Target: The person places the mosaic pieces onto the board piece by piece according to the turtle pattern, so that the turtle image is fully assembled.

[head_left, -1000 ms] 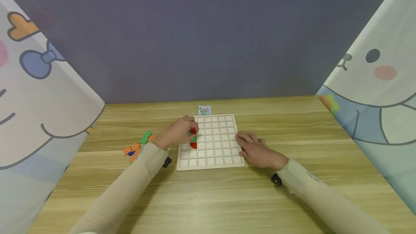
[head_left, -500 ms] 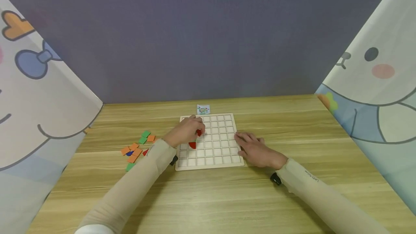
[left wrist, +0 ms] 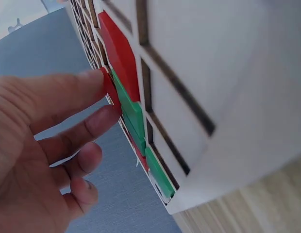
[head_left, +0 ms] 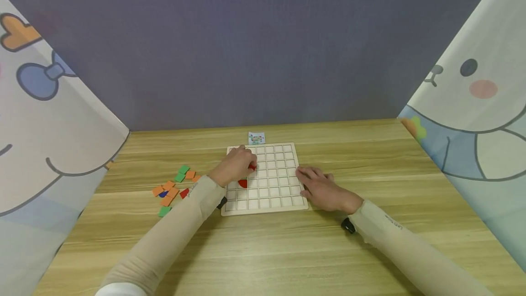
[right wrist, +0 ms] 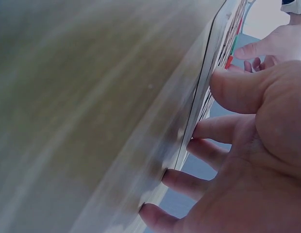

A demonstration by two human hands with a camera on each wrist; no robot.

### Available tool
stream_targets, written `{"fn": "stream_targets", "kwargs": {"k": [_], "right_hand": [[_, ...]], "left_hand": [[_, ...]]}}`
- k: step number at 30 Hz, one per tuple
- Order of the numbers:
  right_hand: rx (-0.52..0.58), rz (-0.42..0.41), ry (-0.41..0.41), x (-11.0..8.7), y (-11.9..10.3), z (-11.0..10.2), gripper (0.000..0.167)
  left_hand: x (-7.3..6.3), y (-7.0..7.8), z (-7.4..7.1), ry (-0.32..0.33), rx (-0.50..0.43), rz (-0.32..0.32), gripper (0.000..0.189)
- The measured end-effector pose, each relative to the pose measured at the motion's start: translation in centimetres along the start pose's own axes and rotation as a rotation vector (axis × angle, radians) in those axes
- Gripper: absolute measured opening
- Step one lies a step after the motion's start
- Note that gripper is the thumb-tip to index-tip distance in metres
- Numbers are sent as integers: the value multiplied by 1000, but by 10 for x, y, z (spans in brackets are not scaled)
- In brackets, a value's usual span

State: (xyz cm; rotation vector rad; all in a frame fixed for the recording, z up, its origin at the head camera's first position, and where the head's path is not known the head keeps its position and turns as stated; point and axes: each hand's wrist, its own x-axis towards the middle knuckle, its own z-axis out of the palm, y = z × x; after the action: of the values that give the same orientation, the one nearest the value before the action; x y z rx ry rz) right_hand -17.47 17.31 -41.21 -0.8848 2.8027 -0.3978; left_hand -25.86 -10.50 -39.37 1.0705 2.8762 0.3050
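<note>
A person in pale sleeves (head_left: pixel 168 236) works at a wood-grain counter (head_left: pixel 263 250), its surface stretching broadly in front of a pale gridded board (head_left: pixel 265 193). The right hand (head_left: pixel 324 191) rests at the board's right edge, its grip spread and holding nothing. The right wrist view shows what the head view does not: the thumb against the board's rim, the other fingertips strung out along it, though whether each meets board or counter is hard to tell. Left of the board, apart from its edge, loose pieces (head_left: pixel 173 192) in orange, green, red and blue lie close together.

Over the board's left part, the left hand (head_left: pixel 235 166) pinches a red piece (left wrist: pixel 110 88) between thumb and fingertips at the grid's surface; whether it sits fully in a square cannot be told. Green pieces (left wrist: pixel 128 109), hidden by that hand in the head view, appear in the left wrist view beside another red piece (head_left: pixel 243 183) on the grid.

A small printed card (head_left: pixel 256 138) lies just beyond the board's far edge. Wood spreads wide to the right, toward a cartoon-printed cloth (head_left: pixel 489 118); a dark panel (head_left: pixel 263 49) closes off the back.
</note>
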Motion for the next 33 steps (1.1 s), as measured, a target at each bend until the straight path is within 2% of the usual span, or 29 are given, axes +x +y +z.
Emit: {"fn": "stream_targets", "kwargs": {"k": [2,6,9,13,19,27,33], "right_hand": [[0,1,-1,0,0,0,59],[-4,5,-2,0,0,-1,59],[-8,6,-1,0,-1,-1,59],[-11,10,-3,1,0,-1,59],[-9,17,-6,1,0,0,59],[1,25,-8,1,-1,0,59],[-6,29,-9,2,-1,1,59]], "left_hand": [[1,0,0,4,5,2,15],[1,2,0,-26,14,-34,4],[1,5,-1,-48,24,-53,8],[1,5,0,-49,33,-38,9],[-1,3,1,-38,41,5,22],[-2,0,-2,-43,102,-72,12],[-1,-1,-1,-22,51,-4,17]]}}
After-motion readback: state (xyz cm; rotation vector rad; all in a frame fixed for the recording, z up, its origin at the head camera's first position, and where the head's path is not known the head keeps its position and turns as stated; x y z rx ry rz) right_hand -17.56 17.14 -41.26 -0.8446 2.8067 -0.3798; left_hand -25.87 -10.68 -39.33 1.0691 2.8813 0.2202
